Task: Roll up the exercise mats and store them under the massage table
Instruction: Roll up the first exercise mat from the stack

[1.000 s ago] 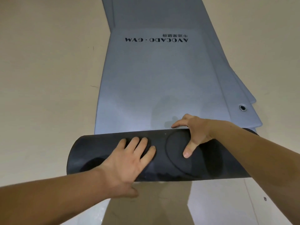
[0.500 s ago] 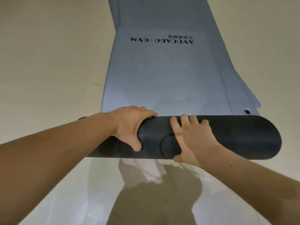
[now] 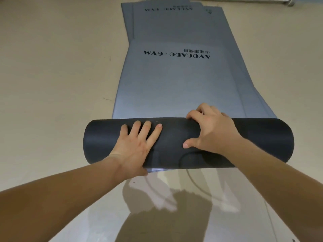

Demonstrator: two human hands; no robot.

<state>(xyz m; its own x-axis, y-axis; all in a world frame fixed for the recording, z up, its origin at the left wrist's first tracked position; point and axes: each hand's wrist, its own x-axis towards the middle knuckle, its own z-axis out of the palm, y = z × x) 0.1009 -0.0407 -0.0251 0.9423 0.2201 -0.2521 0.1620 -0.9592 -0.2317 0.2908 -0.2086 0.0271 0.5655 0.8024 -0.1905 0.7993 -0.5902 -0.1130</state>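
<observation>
The roll (image 3: pixel 174 140) lay on the floor (image 3: pixel 52 84) under both hands, its long axis running left to right. The flat mat (image 3: pixel 174 84) stretched straight away from the person. The left hand (image 3: pixel 138 147) pressed flat on top, fingers straight. The right hand (image 3: pixel 213 133) hooked its fingers over the far edge, thumb on the near face. The next push likely went straight forward.

The left grip (image 3: pixel 138 147) and the right grip (image 3: pixel 213 131) are bare hands; the left forearm (image 3: pixel 61 194) and right forearm (image 3: pixel 279 180) run uncovered to the picture's edges. The fingernails (image 3: pixel 185 145) look short and plain, though the view is too coarse to be sure.
</observation>
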